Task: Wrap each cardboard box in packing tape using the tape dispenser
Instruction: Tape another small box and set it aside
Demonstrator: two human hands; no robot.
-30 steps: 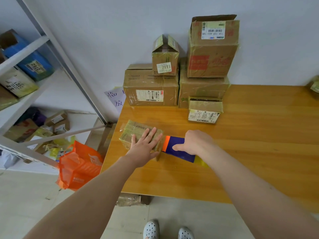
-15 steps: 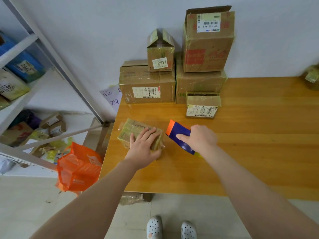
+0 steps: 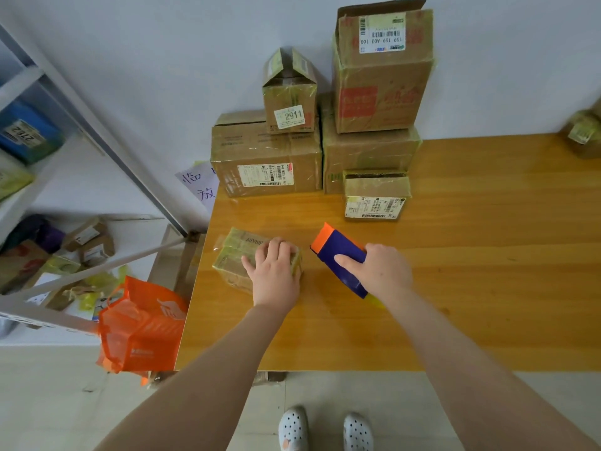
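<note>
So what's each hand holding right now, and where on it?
The right hand grips the dispenser by its near end. The left hand holds the box down at its right end, fingers curled on top.

Right end of taped box [image 3: 237, 258] hidden under left hand [image 3: 276, 278], rear of tape dispenser [image 3: 338, 252] under right hand [image 3: 382, 271]. At 2 o'clock, a parcel [image 3: 588, 149] cut by the edge, its label [image 3: 581, 133] print unreadable.

On the table [image 3: 487, 255], small box [image 3: 235, 257] left of tape dispenser [image 3: 338, 253]; stacked boxes [image 3: 266, 157] behind both.
</note>
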